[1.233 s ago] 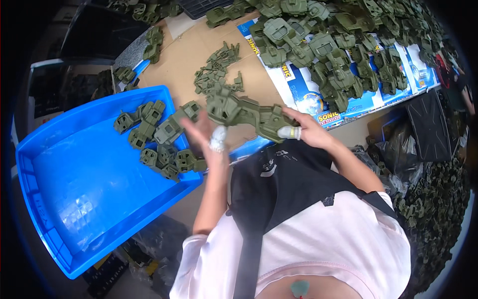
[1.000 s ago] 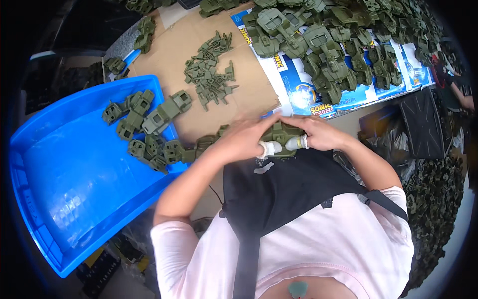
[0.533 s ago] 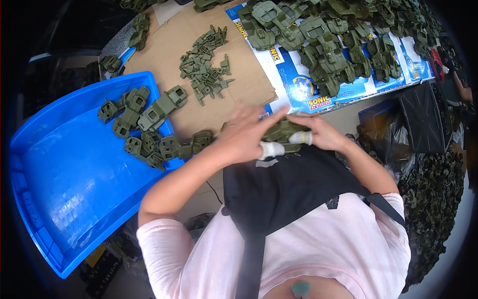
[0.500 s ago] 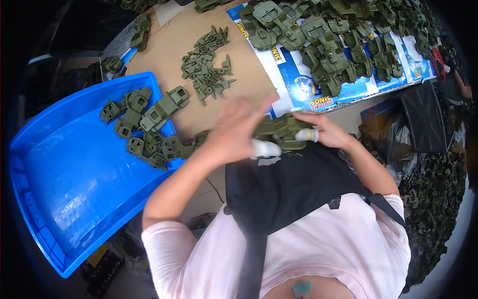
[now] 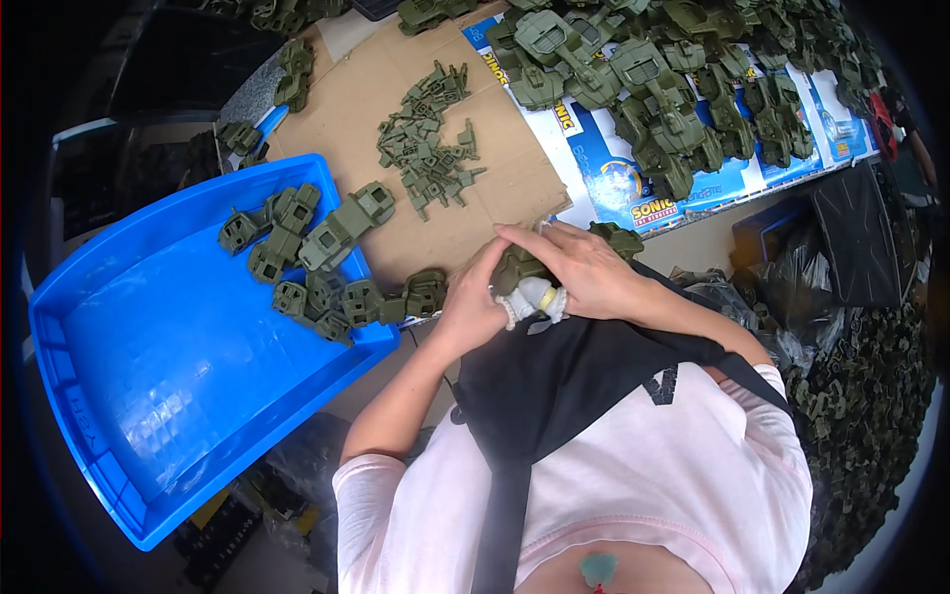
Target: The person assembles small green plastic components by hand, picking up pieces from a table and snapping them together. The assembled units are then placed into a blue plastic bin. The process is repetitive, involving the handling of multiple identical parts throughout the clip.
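Note:
In front of the black apron (image 5: 534, 386), an olive-green plastic toy vehicle part (image 5: 517, 267) is held between both hands. My left hand (image 5: 469, 302) is closed on its left side, and my right hand (image 5: 594, 275) wraps over it from the right. Their fingertips meet above the part, and the white-covered thumbs come together on the near side. Green plastic also shows past the right hand's knuckles; most of the held part is covered by my fingers. Small green plastic pieces (image 5: 427, 144) lie heaped on the cardboard (image 5: 515, 148) beyond my hands.
A blue tray (image 5: 188, 366) stands at the left, with several green vehicle bodies (image 5: 346, 228) at its right edge and over onto the cardboard. More vehicle bodies (image 5: 653, 109) are piled on printed blue-and-white cardboard (image 5: 604, 178) at far right. A heap of green parts (image 5: 861, 396) lies lower right.
My left hand has come down to the near side of the part, and my right hand has moved left to meet it. The view has shifted slightly.

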Demonstrator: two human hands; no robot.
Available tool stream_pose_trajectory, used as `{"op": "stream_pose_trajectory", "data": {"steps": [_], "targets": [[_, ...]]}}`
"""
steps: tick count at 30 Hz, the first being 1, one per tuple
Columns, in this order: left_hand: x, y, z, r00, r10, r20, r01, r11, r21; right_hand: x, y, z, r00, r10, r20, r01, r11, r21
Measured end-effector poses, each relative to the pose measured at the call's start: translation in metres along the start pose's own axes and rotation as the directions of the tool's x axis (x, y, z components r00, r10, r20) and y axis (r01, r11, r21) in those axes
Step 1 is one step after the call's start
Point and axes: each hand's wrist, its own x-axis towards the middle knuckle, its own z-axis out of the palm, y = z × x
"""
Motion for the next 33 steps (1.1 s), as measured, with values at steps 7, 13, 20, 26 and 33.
{"op": "stream_pose_trajectory", "data": {"steps": [7,13,20,26,33], "targets": [[0.002,0.013,0.008,0.994,0.102,-0.051,-0.098,0.993,0.069,0.003,0.033,-0.029,0.983,-0.097,0.156,0.051,0.960,0.276],[0.004,0.009,0.009,0.991,0.119,-0.056,-0.109,0.983,0.148,0.007,0.029,-0.029,0.978,-0.013,0.210,-0.051,0.954,0.296],[0.008,0.014,0.013,0.993,0.071,-0.091,-0.067,0.997,0.044,0.003,0.039,-0.017,0.990,0.008,0.141,-0.056,0.938,0.341],[0.009,0.011,0.012,0.994,0.070,-0.078,-0.056,0.983,0.176,0.010,0.040,-0.024,0.961,0.068,0.266,-0.122,0.974,0.192],[0.009,-0.005,0.000,0.971,0.185,-0.148,-0.222,0.930,-0.292,0.010,0.040,-0.043,0.990,0.130,-0.048,-0.082,0.828,0.554]]}}
